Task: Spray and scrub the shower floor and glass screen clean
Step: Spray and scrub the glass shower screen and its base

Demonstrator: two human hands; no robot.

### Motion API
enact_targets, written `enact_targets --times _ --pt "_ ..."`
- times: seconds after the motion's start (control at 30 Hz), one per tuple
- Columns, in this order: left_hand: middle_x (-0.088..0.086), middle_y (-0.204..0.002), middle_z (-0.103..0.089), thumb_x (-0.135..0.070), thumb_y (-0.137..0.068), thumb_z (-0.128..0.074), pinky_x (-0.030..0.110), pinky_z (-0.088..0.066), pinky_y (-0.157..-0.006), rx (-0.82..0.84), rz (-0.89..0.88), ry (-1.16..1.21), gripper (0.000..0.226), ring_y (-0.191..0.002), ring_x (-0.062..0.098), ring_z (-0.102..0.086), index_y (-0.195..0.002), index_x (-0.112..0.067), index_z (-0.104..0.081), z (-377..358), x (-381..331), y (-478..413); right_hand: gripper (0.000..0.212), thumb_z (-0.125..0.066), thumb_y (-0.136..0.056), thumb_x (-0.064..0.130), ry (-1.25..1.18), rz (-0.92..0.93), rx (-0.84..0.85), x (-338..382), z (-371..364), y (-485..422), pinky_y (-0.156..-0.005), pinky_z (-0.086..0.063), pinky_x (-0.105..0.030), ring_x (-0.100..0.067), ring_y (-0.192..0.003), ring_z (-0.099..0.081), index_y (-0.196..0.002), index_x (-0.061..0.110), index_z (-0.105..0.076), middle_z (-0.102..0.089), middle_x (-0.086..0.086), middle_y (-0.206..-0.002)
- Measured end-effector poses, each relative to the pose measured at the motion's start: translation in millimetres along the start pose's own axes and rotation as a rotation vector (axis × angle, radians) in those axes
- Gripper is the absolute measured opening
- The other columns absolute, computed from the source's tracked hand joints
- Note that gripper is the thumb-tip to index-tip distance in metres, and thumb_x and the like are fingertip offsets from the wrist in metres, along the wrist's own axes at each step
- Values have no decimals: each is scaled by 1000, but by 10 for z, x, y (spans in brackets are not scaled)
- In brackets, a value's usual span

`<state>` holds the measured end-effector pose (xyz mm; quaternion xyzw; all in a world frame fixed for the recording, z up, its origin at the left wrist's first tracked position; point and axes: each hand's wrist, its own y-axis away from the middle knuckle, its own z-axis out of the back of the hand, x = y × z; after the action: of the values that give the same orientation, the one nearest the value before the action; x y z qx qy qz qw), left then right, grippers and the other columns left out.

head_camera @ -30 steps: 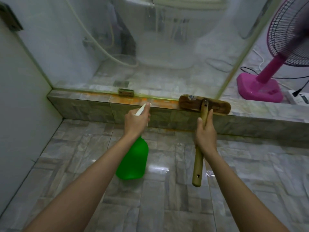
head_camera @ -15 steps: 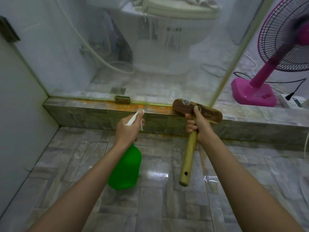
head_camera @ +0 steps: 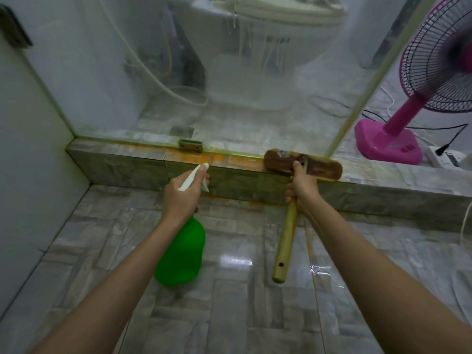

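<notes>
Reaching forward, the left hand [head_camera: 181,194] grips a green spray bottle [head_camera: 181,254] at the trigger; the right hand [head_camera: 301,186] clutches a wooden brush [head_camera: 302,163] resting on the orange-stained ledge [head_camera: 143,159] below the cloudy glass screen [head_camera: 229,80].

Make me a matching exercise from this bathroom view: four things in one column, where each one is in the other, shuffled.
Things
1. spray bottle
2. brush
3. fan
4. toilet

Places
A. behind the glass screen
B. held in the left hand
C. head on the tiled ledge, handle in the right hand
D. standing far right, past the screen's edge

Pairs: 1-B, 2-C, 3-D, 4-A
</notes>
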<state>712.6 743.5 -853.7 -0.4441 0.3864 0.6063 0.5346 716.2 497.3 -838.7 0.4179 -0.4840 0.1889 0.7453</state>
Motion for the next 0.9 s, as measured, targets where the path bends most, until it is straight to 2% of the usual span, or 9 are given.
enact_targets --times 0.23,0.33,0.4,0.43,0.53,0.63,0.77,0.83,0.9 --pt "18 -85 -75 -45 -101 -55 17 -40 -39 35 5 16 37 -37 3 -51 -89 -18 -77 -118 15 7 51 -46 -96 54 224 142 -7 -31 -91 -36 -61 -47 -38 -25 -63 -56 -69 11 -48 -51 -5 -65" --pt "15 -85 -76 -49 -101 -56 21 -41 -40 31 21 49 34 -36 6 -50 -83 -27 -75 -179 14 5 50 -48 -94 57 183 95 -40 -70 64 -126 -55 -50 -38 -27 -64 -58 -71 12 -49 -55 -8 -72" --pt "14 -87 -77 -49 -101 -55 21 -42 -40 23 30 61 33 -35 7 -50 -81 -31 -74 -187 1 -13 51 -48 -93 57 136 76 -43 -113 -167 -72 -69 -55 -46 -33 -73 -63 -70 12 -49 -60 -12 -79" --pt "14 -87 -77 -48 -101 -54 21 -42 -40 23 29 60 32 -36 7 -49 -82 -31 -74 -182 -3 -20 52 -48 -94 57 142 79 -4 -114 -345 -13 -70 -56 -46 -34 -74 -64 -69 11 -50 -61 -13 -79" --pt "17 -86 -76 -47 -102 -54 19 -41 -40 21 8 25 36 -37 6 -50 -85 -24 -76 -133 -2 -13 52 -44 -96 54 134 99 139 -83 -783 158 -47 -48 -32 -25 -60 -59 -77 6 -54 -59 -9 -72" --pt "18 -88 -76 -44 -102 -55 19 -41 -38 6 21 40 36 -39 6 -50 -88 -20 -78 -58 39 21 56 -45 -94 59 201 117 68 -96 -478 48 -67 -54 -43 -33 -73 -64 -70 9 -53 -62 -14 -80" --pt "20 -89 -76 -47 -101 -56 19 -40 -39 6 46 62 33 -37 5 -48 -85 -26 -75 86 110 61 49 -48 -95 55 49 42 -115 -123 227 -157 -41 -42 -28 -24 -49 -53 -78 9 -50 -55 -13 -68" --pt "16 -90 -76 -46 -101 -56 17 -39 -39 -10 58 70 34 -36 4 -48 -87 -23 -76 135 115 82 47 -48 -95 54 13 39 -114 -154 133 -165 -39 -38 -26 -23 -46 -50 -77 10 -48 -53 -12 -66" --pt "13 -92 -77 -45 -101 -55 16 -39 -39 -23 61 80 33 -36 4 -49 -88 -23 -76 164 98 90 49 -48 -94 55 84 65 -22 -169 -313 -110 -47 -47 -33 -27 -56 -57 -82 8 -53 -57 -14 -74"
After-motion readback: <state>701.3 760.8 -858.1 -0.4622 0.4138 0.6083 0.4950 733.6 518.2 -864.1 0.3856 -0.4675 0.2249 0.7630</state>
